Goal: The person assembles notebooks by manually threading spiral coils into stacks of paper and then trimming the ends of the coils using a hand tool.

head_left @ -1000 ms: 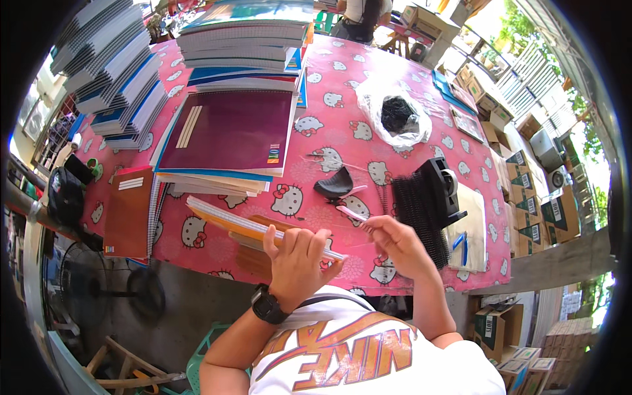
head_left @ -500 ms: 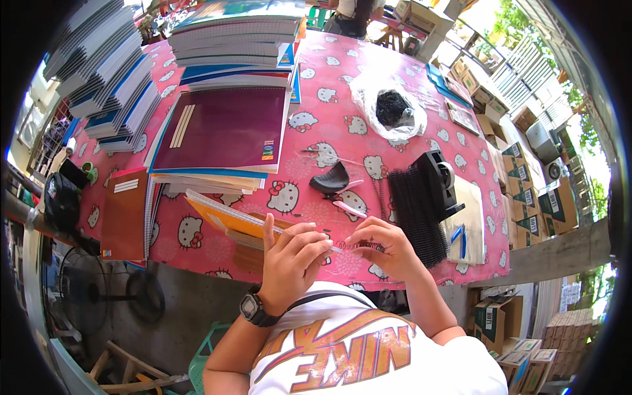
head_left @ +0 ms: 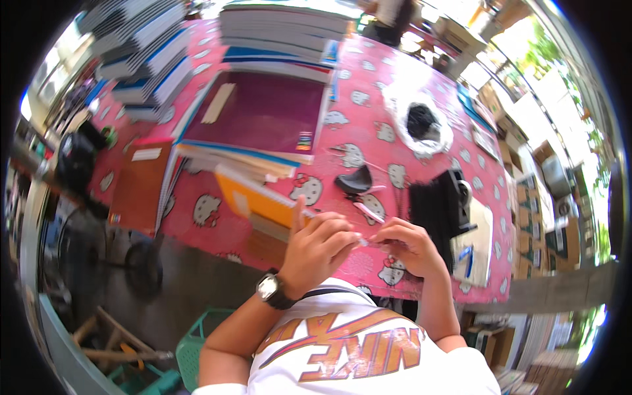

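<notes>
At the centre of the frame, just below the middle, the left hand [head_left: 322,247] grasps the right end of the orange notebook [head_left: 260,203], its index finger pointing up. The notebook slants from left of centre down toward the hand, its cover tilted to face the lower left. Just right of it, the right hand [head_left: 411,247] has its fingertips bunched near the notebook's end; blur hides whether they pinch anything, so I cannot tell.

Above the hands lie a pink strip [head_left: 370,212] and a black scoop [head_left: 355,180]. Right of centre, black coils [head_left: 426,205] lie beside a black dispenser [head_left: 454,191]. A blue tool [head_left: 466,261] sits toward the lower right. In the upper left, a purple notebook [head_left: 273,112] tops a pile, with a brown notebook [head_left: 135,187] lower left of it, all on the pink table [head_left: 187,234].
</notes>
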`<state>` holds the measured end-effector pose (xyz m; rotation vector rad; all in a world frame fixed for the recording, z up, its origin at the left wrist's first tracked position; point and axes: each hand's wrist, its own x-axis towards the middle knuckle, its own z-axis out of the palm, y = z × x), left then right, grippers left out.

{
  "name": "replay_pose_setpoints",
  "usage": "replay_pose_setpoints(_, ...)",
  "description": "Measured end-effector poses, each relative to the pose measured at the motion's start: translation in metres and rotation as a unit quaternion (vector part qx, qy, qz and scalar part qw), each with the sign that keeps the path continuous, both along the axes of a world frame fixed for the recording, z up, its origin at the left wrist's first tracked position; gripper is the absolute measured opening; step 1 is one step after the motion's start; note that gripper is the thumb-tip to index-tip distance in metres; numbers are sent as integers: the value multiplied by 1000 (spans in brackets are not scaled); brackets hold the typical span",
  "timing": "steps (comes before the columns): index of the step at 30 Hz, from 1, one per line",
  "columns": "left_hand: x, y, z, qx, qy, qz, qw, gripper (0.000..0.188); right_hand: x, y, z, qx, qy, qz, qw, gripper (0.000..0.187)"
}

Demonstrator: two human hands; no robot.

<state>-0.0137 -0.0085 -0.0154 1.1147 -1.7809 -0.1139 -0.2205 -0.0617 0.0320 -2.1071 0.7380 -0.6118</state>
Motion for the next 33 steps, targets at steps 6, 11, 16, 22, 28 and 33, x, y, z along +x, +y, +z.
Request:
replay_pose_setpoints(6,-3,-7,-3,2,15,12,1000,14,1,5,-12,-14,-14,-38,999,26)
replay_pose_setpoints(11,-4,-2,-6,6,36,4,999,13,4,7,-13,-79,25,-20,996,19)
replay_pose_setpoints(16,-4,6,3,19,34,13,999,16,16,21,2,-70,90,-71,991,18)
replay_pose_setpoints(22,6,9,-1,13,-32,-39,999,17,11,27,-5,269,-21,-67,961,38)
replay_pose_setpoints(28,5,12,2,23,-71,-52,996,12,9,-80,-61,112,19,-121,986,71)
replay_pose_setpoints(33,-1,11,-4,17,-57,-36,998,6,34,-120,-137,-44,352,-227,907,92)
